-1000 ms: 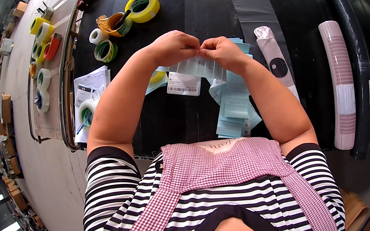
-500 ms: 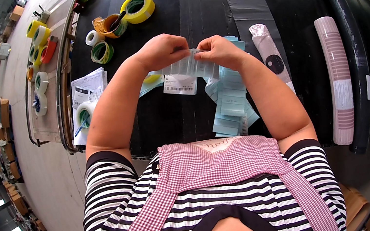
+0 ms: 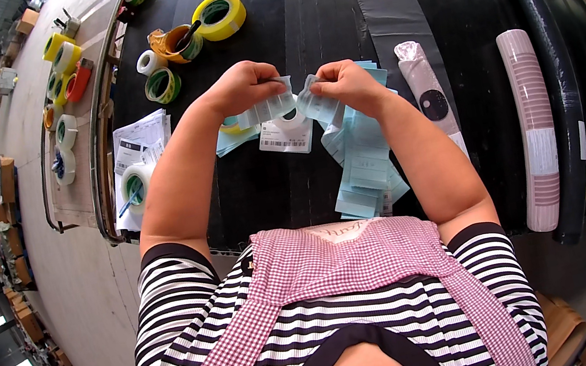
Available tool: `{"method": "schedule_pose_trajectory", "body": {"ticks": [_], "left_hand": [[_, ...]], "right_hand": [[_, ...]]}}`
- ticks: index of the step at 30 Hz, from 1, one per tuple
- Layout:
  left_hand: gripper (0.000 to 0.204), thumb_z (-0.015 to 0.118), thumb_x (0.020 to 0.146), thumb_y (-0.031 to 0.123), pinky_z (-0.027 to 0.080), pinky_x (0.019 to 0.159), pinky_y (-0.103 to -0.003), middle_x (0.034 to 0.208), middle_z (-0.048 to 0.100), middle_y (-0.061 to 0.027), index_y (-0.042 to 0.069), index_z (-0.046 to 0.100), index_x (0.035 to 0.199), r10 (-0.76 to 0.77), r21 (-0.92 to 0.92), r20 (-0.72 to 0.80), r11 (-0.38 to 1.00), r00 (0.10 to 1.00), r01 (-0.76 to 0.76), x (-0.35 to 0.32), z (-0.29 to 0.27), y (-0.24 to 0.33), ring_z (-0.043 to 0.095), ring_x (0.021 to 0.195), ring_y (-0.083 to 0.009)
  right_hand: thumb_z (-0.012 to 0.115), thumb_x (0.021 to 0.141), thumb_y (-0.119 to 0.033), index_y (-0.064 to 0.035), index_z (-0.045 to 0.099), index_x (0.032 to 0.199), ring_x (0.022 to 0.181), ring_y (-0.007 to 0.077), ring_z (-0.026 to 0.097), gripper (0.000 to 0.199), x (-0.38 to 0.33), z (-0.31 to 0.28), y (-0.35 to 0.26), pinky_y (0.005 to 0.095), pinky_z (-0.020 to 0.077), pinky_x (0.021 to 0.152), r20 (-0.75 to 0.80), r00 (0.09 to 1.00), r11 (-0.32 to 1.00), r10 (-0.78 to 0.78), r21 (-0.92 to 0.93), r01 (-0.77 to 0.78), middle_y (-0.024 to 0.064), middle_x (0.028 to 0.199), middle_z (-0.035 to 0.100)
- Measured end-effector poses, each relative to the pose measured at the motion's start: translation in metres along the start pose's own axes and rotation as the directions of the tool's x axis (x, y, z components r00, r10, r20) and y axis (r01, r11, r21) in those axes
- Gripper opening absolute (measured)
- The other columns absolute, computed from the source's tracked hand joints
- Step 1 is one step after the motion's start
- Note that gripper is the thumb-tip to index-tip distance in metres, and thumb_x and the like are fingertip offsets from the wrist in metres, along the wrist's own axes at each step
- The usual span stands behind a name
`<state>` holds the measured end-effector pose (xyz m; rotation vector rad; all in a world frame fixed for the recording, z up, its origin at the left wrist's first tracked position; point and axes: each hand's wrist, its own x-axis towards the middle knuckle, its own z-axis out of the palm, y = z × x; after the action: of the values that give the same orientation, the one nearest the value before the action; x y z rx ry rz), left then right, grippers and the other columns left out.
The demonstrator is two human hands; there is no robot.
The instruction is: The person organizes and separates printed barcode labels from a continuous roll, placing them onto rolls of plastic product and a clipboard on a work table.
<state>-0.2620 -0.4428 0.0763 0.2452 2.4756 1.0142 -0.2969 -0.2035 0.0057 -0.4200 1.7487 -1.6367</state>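
Way over on the left there's a side shelf [image 3: 85,180] with a row of tape rolls [image 3: 61,90] on it, and just right of that, on the black table [image 3: 326,12], a stack of papers [image 3: 141,143] with a white tape roll [image 3: 135,186] sitting on top. Further back there's a big yellow tape roll [image 3: 220,15] and a small orange cup [image 3: 173,44] with something stuck in it. Then the hands, both held above the middle of the table: the left hand [image 3: 241,86] has its fingers curled shut, pinching a pale blue strip of labels [image 3: 266,109] at its top edge, and the right hand [image 3: 342,84] is closed the same way on the next bit of strip [image 3: 317,104], so the strip spans the small gap between the two. A white barcode tag [image 3: 285,137] lies on the table just under them. My guess is this stuff is super light and floppy, thin paper that creases or tears if you tug, so pinching near the edge with fingertips close together looks like the way to go. Below the right hand a loose pile of the same blue labels [image 3: 365,170] spills toward the near edge. Further right: a bagged roll [image 3: 428,92], a striped pink tube [image 3: 534,125], and a long black tube [image 3: 565,103].
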Motion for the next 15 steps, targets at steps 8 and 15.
{"method": "schedule_pose_trajectory", "body": {"ticks": [8,15], "left_hand": [[0.019,0.07,0.09,0.021,0.049,0.072,-0.032,0.079,0.066,-0.0064,0.003,0.069,0.094,-0.055,-0.034,-0.085,0.998,0.995,0.053,-0.007,-0.007,-0.009,0.059,0.074,-0.0146],[0.014,0.064,0.094,0.018,0.049,0.072,-0.027,0.083,0.064,0.0005,0.004,0.067,0.098,-0.13,-0.202,-0.225,0.976,0.966,0.084,-0.022,-0.016,-0.033,0.056,0.077,-0.0072]], "right_hand": [[0.07,0.09,-0.014,-0.0036,0.069,0.088,0.073,0.0059,0.057,0.01,0.002,-0.001,0.001,0.0233,0.0459,0.067,-0.042,0.999,0.999,-0.01,-0.046,0.008,-0.0013,0.081,0.065],[0.071,0.088,-0.012,-0.0023,0.071,0.092,0.076,0.008,0.059,0.01,0.001,0.001,-0.002,0.0256,0.0476,0.072,-0.038,0.999,1.0,0.004,-0.024,-0.005,0.0011,0.083,0.068]]}}
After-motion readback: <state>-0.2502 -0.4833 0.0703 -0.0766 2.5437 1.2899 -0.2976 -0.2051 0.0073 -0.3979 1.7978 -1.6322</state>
